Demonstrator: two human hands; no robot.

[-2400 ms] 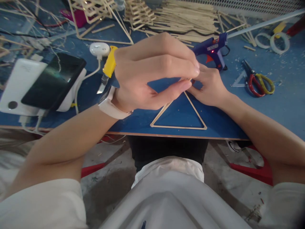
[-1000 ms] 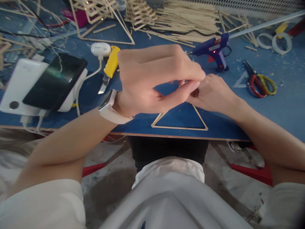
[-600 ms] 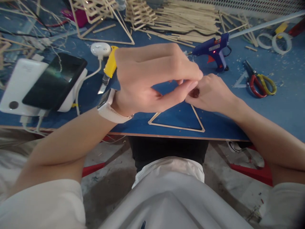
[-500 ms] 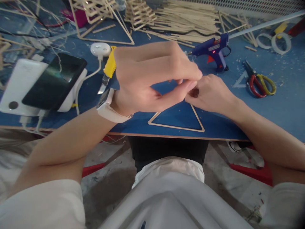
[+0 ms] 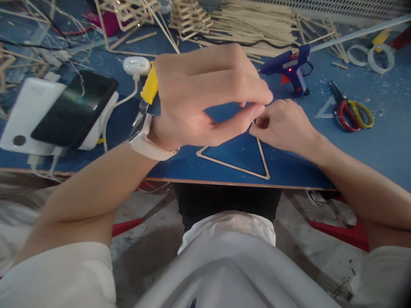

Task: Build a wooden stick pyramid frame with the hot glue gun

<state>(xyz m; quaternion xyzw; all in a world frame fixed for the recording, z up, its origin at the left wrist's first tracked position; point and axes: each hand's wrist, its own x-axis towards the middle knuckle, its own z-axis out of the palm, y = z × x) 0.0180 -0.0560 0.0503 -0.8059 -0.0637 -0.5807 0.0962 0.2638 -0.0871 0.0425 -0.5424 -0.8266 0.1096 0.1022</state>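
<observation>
Blue table: stick triangle near front edge; glue gun, scissors right; phone left; sticks along back edge.

Just below the pinching fingertips, the triangle frame is thin pale wood, matt and bare, on a smooth matt blue tabletop. Beyond the pinch, the glue gun is glossy blue plastic. Far right, scissors pair dull metal blades with shiny red-and-yellow plastic handles.

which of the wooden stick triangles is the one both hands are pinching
The flat thin-stick triangle frame by the near table edge; left hand and right hand meet at its apex. The larger one lies untouched farther back.
</observation>
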